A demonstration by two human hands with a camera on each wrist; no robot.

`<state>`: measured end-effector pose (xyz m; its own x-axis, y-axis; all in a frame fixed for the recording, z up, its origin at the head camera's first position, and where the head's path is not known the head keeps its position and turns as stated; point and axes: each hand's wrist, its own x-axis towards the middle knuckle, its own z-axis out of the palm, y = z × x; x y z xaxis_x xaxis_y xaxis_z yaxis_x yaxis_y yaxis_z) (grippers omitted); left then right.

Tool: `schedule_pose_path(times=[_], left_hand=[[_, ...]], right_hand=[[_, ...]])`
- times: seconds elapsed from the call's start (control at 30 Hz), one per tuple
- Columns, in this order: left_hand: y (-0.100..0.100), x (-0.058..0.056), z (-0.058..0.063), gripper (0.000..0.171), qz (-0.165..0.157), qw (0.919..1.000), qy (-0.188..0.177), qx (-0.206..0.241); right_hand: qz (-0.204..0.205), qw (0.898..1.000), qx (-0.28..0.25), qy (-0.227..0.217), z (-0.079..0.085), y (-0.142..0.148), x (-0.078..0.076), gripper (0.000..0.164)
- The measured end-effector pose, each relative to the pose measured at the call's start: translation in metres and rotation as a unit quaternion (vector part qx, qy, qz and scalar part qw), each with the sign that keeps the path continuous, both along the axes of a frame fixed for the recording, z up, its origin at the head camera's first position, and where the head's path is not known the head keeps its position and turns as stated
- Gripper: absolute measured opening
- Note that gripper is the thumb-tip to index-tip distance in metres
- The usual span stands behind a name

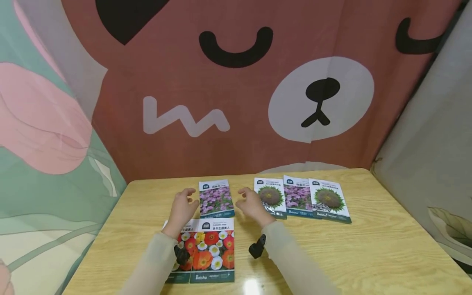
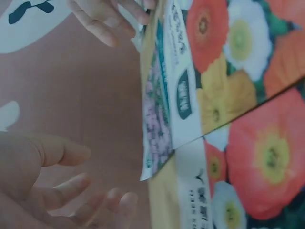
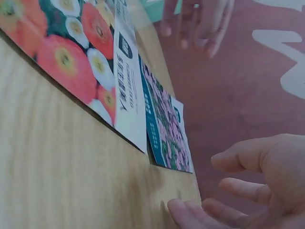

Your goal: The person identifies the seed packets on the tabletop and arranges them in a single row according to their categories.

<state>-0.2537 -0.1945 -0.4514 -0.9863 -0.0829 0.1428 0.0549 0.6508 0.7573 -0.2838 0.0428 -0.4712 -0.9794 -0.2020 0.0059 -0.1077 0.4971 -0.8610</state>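
Left hand [image 1: 183,211] and right hand [image 1: 254,205], fingers loosely curved and gripping nothing, are flanking a rectangular purple-flowered paper packet [image 1: 216,200] lying between them on a yellowish wooden table [image 1: 376,254].

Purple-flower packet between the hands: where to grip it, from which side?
Likely best: both side edges of the purple-flower packet, coming in from left and right, low along the table. It looks thin and flat, so its face offers little to pinch. Both sides are free of other packets; its near edge sits close to the right poppy packet.
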Motion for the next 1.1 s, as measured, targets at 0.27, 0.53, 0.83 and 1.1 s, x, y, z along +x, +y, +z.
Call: schedule_pose_path(times=[0.27,0.53,0.83,1.1], left_hand=[[-0.003,-0.017,-0.009,0.051,-0.001,0.9889,-0.139,0.050],[0.004,-0.022,-0.010,0.044,0.017,0.9801,-0.194,0.037],[0.006,-0.026,-0.013,0.049,0.019,0.9802,-0.197,0.012],[0.010,-0.031,-0.018,0.051,0.019,0.9808,-0.186,0.056]], right_hand=[[0.009,0.998,-0.023,-0.052,0.003,-0.001,-0.015,0.041],[0.012,0.991,-0.061,-0.115,0.004,-0.018,-0.016,0.050],[-0.006,0.995,0.018,-0.095,0.003,-0.029,-0.014,0.057],[-0.040,0.996,-0.001,-0.077,0.001,-0.030,-0.016,0.049]])
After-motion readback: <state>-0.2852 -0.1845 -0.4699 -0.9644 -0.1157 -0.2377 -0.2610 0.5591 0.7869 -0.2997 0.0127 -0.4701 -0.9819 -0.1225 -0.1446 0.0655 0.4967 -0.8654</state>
